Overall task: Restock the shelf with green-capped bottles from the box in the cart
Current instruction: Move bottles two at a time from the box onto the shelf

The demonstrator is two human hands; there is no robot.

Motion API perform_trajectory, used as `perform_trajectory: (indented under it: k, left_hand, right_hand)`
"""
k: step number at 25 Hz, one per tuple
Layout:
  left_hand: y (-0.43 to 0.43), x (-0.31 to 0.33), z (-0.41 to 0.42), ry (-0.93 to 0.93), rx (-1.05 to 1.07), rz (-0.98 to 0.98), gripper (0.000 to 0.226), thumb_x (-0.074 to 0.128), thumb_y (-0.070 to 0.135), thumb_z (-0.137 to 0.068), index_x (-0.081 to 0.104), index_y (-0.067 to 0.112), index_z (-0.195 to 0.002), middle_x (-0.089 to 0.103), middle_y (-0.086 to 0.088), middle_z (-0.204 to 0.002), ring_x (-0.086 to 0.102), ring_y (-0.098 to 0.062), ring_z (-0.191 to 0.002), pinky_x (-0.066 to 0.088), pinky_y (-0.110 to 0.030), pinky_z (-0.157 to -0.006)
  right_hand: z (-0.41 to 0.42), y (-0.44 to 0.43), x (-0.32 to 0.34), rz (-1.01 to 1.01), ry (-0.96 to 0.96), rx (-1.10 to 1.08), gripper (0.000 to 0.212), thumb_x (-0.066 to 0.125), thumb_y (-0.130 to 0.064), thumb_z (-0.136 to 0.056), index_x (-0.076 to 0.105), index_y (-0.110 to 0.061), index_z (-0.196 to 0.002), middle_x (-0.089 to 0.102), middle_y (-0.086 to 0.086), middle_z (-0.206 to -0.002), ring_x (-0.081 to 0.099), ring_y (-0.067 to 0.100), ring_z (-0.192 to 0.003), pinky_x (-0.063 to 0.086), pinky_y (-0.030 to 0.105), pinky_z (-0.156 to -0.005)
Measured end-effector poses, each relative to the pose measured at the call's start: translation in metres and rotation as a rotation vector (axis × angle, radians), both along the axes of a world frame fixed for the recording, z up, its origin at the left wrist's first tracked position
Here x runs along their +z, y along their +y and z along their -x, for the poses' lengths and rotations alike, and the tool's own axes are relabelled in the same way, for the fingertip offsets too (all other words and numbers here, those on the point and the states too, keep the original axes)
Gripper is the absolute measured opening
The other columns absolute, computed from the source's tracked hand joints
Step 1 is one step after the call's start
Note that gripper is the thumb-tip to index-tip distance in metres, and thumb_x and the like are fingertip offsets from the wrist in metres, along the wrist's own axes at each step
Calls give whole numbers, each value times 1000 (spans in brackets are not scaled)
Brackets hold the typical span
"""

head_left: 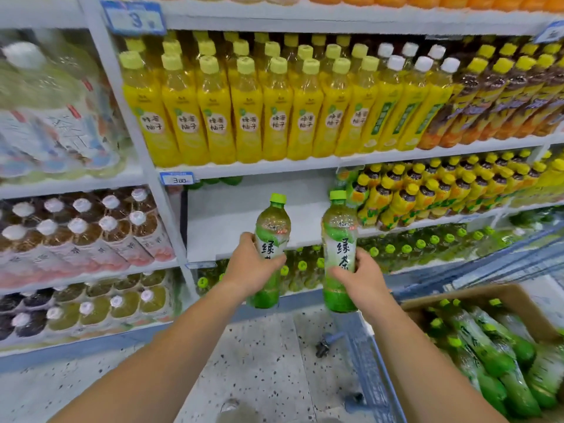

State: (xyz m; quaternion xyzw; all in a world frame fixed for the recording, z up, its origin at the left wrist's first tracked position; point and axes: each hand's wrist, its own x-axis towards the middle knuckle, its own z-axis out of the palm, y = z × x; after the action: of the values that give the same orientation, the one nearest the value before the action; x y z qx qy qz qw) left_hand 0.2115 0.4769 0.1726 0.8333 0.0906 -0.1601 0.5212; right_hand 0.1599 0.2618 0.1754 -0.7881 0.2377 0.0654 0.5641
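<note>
Green-capped bottle (272,236) upright in my left hand (248,267), fingers wrapped round label. Second bottle (339,236) gripped likewise in my right hand (363,276). Both held before white shelf (232,221); more lie in box (518,303).

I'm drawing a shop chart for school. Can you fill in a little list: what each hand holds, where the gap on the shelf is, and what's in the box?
left hand: grips the left bottle, green cap up
right hand: grips the right bottle, green cap up
shelf gap: bare white shelf just behind both bottles
box: cardboard, in the cart, lower right
inside box: more green-capped bottles lying down
</note>
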Motion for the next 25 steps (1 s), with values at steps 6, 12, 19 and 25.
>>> perform_trajectory:
  k: [6,12,19,25]
  left_hand:
    - [18,-50,-58,-102,145,-24,53,86,34,-70,55,20,-110,67,3,-99,66,-17,-90,57,-39,-80]
    - [17,-127,-116,-281,252,-16,49,87,31,-71,58,23,-109,68,9,-95,65,-9,-86,52,-31,-73]
    - [11,-191,-163,-483,330,73,47,87,26,-72,58,28,-110,67,16,-96,63,1,-87,47,-18,-68]
    - [7,-220,-193,-655,302,136,41,86,27,-73,57,32,-102,69,13,-95,66,-2,-87,54,-27,-75]
  right_hand:
    - [-75,30,-44,15,-85,100,41,80,-14,-79,57,-23,-111,69,-7,-97,67,7,-85,53,26,-68]
    - [-147,43,-133,-11,-246,77,45,80,-8,-77,54,-22,-112,67,-7,-96,65,6,-84,51,25,-66]
    - [-206,41,-200,-119,-438,66,50,76,-1,-79,50,-23,-116,65,-3,-100,64,10,-90,48,23,-67]
    - [-239,46,-239,-75,-589,158,48,74,-4,-81,48,-21,-118,63,-4,-103,62,7,-93,46,22,-68]
